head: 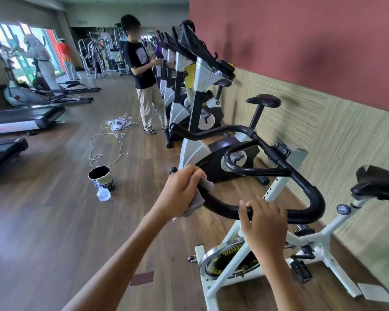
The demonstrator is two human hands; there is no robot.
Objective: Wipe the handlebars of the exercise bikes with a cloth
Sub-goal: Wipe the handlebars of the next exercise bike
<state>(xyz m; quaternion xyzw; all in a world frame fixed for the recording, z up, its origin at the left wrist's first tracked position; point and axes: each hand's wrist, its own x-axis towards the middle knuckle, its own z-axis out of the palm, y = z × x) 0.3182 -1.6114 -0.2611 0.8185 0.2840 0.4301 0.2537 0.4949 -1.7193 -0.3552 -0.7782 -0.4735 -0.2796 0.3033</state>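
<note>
A white exercise bike (pixel 319 239) stands right in front of me with black looped handlebars (pixel 310 198). My left hand (pixel 180 191) grips a grey cloth (pixel 200 198) wrapped around the near left end of the bar. My right hand (pixel 265 223) curls over the bar's near bend, to the right of the cloth. The bike's black saddle (pixel 380 182) is at the right edge. Further exercise bikes (pixel 200 86) stand in a row along the wall behind it.
A black bucket (pixel 101 177) and a clear spray bottle (pixel 103 193) sit on the wooden floor to the left. A white cord (pixel 112 140) lies looped beyond them. A person (pixel 144 75) stands at the far bikes. Treadmills (pixel 20 120) line the left side.
</note>
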